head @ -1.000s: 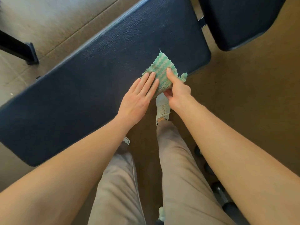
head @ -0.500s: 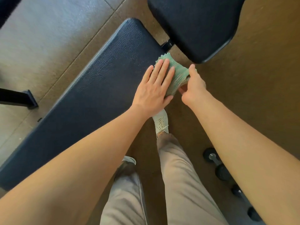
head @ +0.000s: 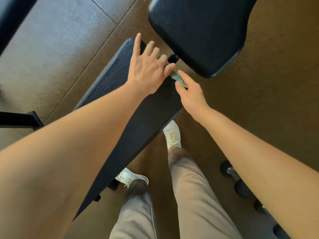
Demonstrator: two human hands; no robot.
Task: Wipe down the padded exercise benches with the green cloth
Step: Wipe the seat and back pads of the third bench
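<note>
The long black padded bench (head: pixel 151 118) runs from lower left toward the middle. My left hand (head: pixel 148 66) rests on its far end, index finger straight, the other fingers bent over the pad's end edge. The green cloth (head: pixel 176 77) shows only as a small bunched strip at the pad's right corner, between my left thumb and my right hand (head: pixel 189 94). My right hand pinches the cloth from the right side. A second black pad (head: pixel 198 31) sits just beyond, joined by a short black bracket (head: pixel 173 58).
Dumbbells (head: pixel 231 171) lie on the brown floor at the lower right, beside my right arm. A black frame foot (head: pixel 25 118) stands at the left. Another dark pad edge (head: pixel 10 14) crosses the top left corner. My feet are beside the bench.
Both hands slid the cloth along the pad to its far end. The flat cloth is now bunched at the corner, and my left hand has come off it onto the pad's end.
</note>
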